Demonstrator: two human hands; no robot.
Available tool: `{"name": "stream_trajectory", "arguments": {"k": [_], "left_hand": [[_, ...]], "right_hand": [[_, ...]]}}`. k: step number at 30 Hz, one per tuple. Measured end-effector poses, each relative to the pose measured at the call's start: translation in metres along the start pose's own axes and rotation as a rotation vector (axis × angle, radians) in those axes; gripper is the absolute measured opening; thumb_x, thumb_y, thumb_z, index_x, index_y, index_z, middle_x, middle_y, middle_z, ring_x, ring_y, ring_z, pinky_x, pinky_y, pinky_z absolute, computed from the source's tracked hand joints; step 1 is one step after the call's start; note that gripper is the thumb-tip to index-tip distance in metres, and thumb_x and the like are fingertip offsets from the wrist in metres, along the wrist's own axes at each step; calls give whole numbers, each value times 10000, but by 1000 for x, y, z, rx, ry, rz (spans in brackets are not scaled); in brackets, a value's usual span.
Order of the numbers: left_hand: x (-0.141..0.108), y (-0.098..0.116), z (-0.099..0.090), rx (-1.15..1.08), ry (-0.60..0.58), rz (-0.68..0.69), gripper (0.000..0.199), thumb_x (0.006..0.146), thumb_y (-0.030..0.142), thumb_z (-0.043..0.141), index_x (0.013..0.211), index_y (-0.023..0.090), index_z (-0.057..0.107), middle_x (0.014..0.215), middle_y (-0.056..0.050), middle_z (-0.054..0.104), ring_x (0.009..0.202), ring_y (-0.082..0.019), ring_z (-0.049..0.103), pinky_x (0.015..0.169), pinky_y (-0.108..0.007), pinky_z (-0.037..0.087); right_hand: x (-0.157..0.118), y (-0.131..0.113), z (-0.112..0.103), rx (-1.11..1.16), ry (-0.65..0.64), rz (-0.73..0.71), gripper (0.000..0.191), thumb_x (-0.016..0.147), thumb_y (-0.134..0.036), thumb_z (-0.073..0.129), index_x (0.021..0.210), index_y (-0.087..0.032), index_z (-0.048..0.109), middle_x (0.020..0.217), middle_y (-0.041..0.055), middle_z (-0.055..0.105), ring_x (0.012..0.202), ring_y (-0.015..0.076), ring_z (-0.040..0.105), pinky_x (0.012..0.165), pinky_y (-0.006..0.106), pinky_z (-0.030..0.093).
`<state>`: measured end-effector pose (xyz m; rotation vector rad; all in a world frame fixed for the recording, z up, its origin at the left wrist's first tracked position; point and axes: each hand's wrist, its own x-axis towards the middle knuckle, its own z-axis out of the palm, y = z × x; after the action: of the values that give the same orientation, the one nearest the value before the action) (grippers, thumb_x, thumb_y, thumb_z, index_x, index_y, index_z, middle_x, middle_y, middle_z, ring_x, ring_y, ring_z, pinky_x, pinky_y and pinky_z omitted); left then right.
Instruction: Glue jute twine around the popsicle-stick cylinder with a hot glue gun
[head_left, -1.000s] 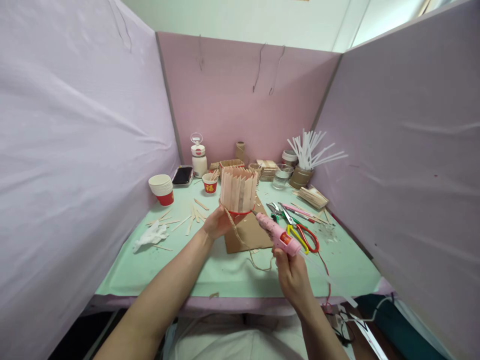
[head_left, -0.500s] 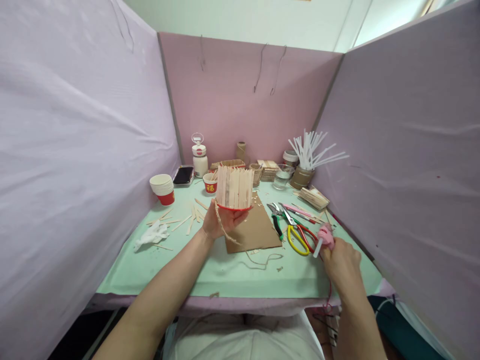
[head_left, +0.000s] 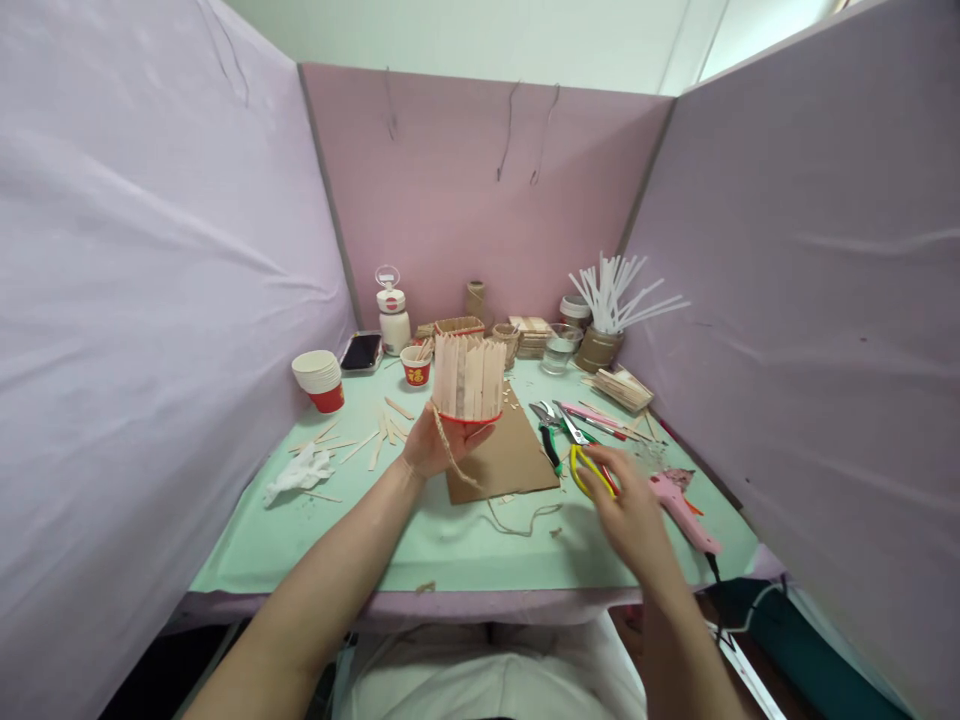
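Observation:
Held up above the cardboard is a paper cup (head_left: 469,378) ringed with upright wooden sticks, its red rim at the bottom. My left hand (head_left: 442,445) is closed around its lower end from beneath. A twine braid (head_left: 450,450) dangles from the cup beside my thumb. My right hand (head_left: 619,500) is over the yellow-handled scissors (head_left: 581,470), fingers apart and partly covering the handles; contact is unclear. Just right of that hand lies a pink hot glue gun (head_left: 686,515) on the table.
Green-handled pliers (head_left: 551,440) and pink pens (head_left: 592,418) lie right of the cardboard (head_left: 499,465). White glue sticks (head_left: 611,290) stand in a pot. Stacked paper cups (head_left: 319,380), a tissue (head_left: 298,472) and loose wooden sticks occupy the left. A bottle (head_left: 393,322) stands behind.
My right hand has let go of the glue gun, which now lies on the table at the right. That hand has moved left over the scissors. My left hand still holds the cup.

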<state>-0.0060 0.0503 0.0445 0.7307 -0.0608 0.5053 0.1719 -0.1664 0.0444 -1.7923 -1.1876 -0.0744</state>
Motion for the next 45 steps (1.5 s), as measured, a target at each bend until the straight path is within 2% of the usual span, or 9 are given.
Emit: {"name": "stream_trajectory", "arguments": {"k": [3, 5, 8, 12, 17, 22, 27, 35, 45], "left_hand": [[1, -2, -1, 32, 1, 34, 686, 677, 500, 716, 1278, 221, 536, 1247, -100, 623, 1267, -309, 476, 1097, -479, 289], [1, -3, -2, 60, 7, 60, 657, 666, 461, 738, 1249, 219, 561, 1197, -98, 653, 1216, -313, 522, 1089, -491, 299], [1, -3, -3, 106, 36, 66, 636, 638, 432, 764, 1197, 178, 597, 1133, -114, 678, 1152, -319, 566, 1057, -483, 340], [0, -2, 0, 161, 64, -12, 588, 616, 443, 771, 1102, 142, 635, 1030, -130, 701, 1057, -323, 611, 931, -465, 444], [2, -3, 6, 174, 90, 70, 632, 594, 385, 795, 1156, 172, 602, 1026, -104, 703, 1057, -303, 614, 953, -451, 429], [6, -5, 8, 191, 59, 155, 646, 607, 346, 801, 1200, 211, 583, 1091, -83, 685, 1050, -269, 617, 981, -428, 401], [5, -6, 7, 189, 83, 148, 631, 603, 342, 805, 1185, 232, 589, 1071, -72, 690, 1043, -264, 613, 948, -411, 415], [4, -6, 7, 169, 65, 117, 715, 604, 340, 808, 1259, 242, 538, 1106, -78, 684, 1140, -290, 577, 1006, -418, 382], [4, -7, 7, 182, 28, 98, 705, 630, 372, 785, 1272, 224, 535, 1157, -87, 667, 1090, -278, 606, 1021, -427, 381]], "right_hand": [[1, -48, 37, 276, -77, -112, 237, 863, -389, 547, 1019, -218, 599, 1087, 96, 626, 1047, 228, 564, 919, 394, 434], [2, -66, 58, 361, -119, -108, 258, 827, -374, 603, 1028, -213, 588, 1081, 89, 631, 1043, 225, 569, 920, 388, 440], [2, -76, 80, 443, -147, -6, 305, 781, -370, 650, 1029, -208, 578, 1056, 73, 637, 1014, 223, 581, 908, 392, 450], [2, -80, 94, 546, -133, 58, 346, 741, -327, 689, 1028, -196, 547, 923, 39, 637, 881, 186, 598, 846, 351, 471], [4, -85, 93, 516, -81, 40, 172, 813, -328, 603, 913, -192, 570, 755, -4, 595, 703, 143, 550, 683, 276, 458], [9, -84, 82, 432, -14, -15, 177, 878, -336, 535, 798, -195, 604, 763, 14, 605, 731, 152, 552, 687, 275, 436], [14, -80, 73, 411, 37, -64, 162, 899, -308, 514, 863, -206, 634, 848, 35, 639, 809, 169, 582, 739, 294, 444], [21, -73, 71, 363, 148, 13, 200, 838, -364, 596, 734, -193, 612, 695, 3, 585, 640, 140, 508, 596, 265, 402], [26, -67, 72, 350, 140, 3, 169, 859, -329, 567, 776, -194, 627, 757, 19, 622, 713, 156, 546, 644, 273, 414]]}}
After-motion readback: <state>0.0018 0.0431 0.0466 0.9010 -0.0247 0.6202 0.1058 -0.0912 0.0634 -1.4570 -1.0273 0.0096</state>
